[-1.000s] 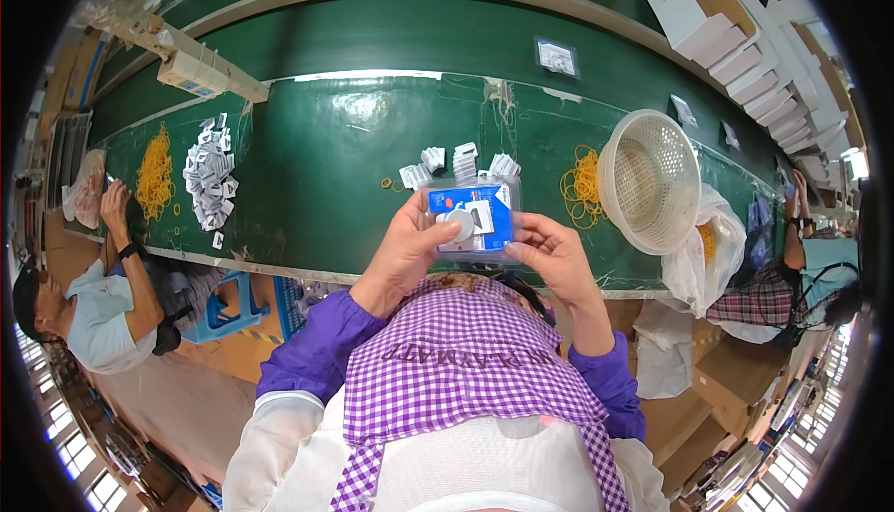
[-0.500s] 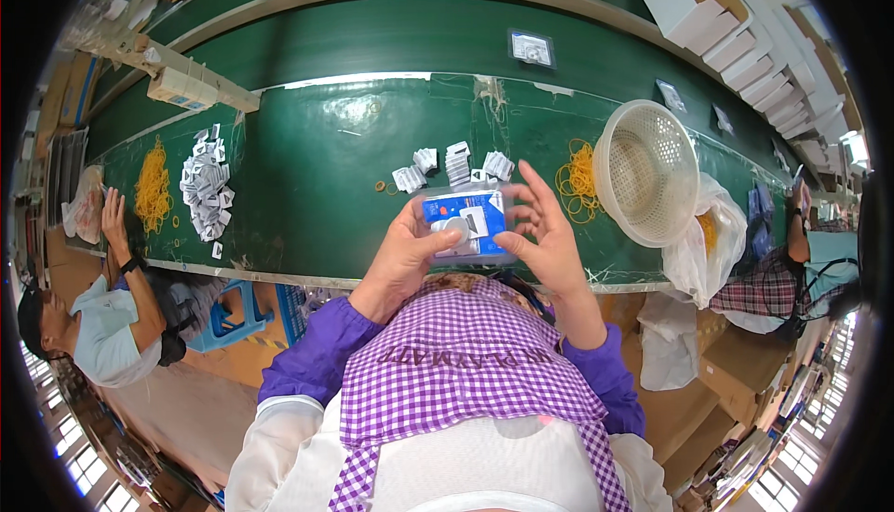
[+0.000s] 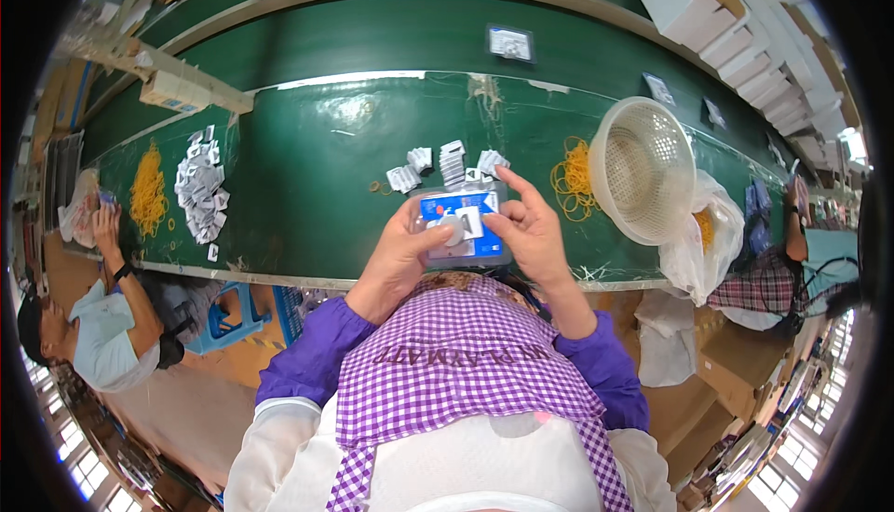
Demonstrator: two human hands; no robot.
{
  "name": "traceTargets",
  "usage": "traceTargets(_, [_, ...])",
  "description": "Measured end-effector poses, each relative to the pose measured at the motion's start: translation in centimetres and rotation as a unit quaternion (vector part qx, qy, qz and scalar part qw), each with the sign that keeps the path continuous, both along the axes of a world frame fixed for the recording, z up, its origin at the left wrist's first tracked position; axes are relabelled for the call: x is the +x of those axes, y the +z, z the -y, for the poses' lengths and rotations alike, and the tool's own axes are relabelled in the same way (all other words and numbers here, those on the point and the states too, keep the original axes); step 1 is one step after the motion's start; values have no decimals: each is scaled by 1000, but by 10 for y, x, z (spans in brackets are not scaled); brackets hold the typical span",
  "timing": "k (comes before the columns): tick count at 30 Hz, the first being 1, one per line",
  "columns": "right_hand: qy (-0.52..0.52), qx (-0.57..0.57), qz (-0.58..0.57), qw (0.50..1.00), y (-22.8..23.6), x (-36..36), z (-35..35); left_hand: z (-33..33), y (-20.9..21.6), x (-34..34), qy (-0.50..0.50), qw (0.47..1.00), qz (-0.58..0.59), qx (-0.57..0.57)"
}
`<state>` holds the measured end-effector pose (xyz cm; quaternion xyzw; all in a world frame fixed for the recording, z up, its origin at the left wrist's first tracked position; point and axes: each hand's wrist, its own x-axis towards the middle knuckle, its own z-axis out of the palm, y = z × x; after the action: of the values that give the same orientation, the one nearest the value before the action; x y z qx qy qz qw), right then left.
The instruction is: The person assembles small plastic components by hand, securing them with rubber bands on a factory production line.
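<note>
In front of my apron, my left hand (image 3: 399, 249) grips the left side of a clear plastic package (image 3: 488, 249) with a blue printed card inside. Its thumb lies over the front, next to a round grey disc (image 3: 452, 229). A small white folded leaflet (image 3: 469, 222) shows on the card's right half. My right hand (image 3: 529, 233) is closed at the package's right edge, thumb tip close to the leaflet and index finger raised. Just beyond the package, small stacks of folded leaflets (image 3: 453, 164) stand on the green table (image 3: 317, 168).
Yellow rubber bands (image 3: 575, 181) lie by a tilted white plastic basket (image 3: 643, 172), with a plastic bag (image 3: 689, 256) beside it. At left are a leaflet heap (image 3: 200, 186) and more rubber bands (image 3: 149, 191). Another package (image 3: 510, 44) rests on the far green strip. Co-workers sit at both sides.
My right thumb and fingers have moved in over the package's right side, toward the leaflet. The packages on the far strip have shifted left. At left, a co-worker's hand has moved slightly.
</note>
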<state>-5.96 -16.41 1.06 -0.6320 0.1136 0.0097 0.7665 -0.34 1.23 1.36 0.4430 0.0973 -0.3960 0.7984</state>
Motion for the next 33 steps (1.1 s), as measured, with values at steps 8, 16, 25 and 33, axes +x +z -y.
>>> traceTargets(8, [-94,-22,-41,994,-50,-7,16,-14,-18,2,-2,997,-22,80])
traceTargets(16, [-167,-615,-62,768,-149,-41,104,-10,-22,4,-4,996,-60,66])
traceTargets(25, [-242,-159,2,957,-76,-21,81,-11,-17,4,-26,998,-62,2])
traceTargets(33, [-99,216,-47,970,-18,-10,26,16,-14,3,-128,981,-86,-116])
